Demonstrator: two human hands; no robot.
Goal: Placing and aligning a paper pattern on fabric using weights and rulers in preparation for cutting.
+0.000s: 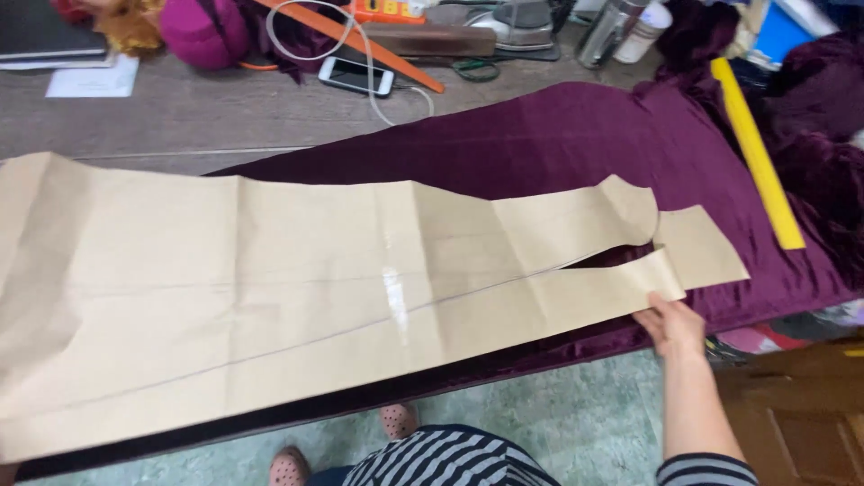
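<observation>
Pressing down with the right hand [673, 326], fingers spread flat and open rather than closed around anything, on the near right end of a long brown paper pattern [270, 288]. Lying stretched across dark purple velvet cloth [558, 135], covering most of the worktable [180, 117] from the left edge to the right, with a pencilled line running along its length and a strip of clear tape shining near the middle. Splitting at the right end into two narrow tongues beside a separate small paper piece [702, 245]. Resting on the cloth at far right, a yellow ruler [758, 157]. Sitting along the back of the table, a phone [356, 76] with a white cable, an orange strip [360, 40] and an iron [517, 22]. Left hand out of sight.
</observation>
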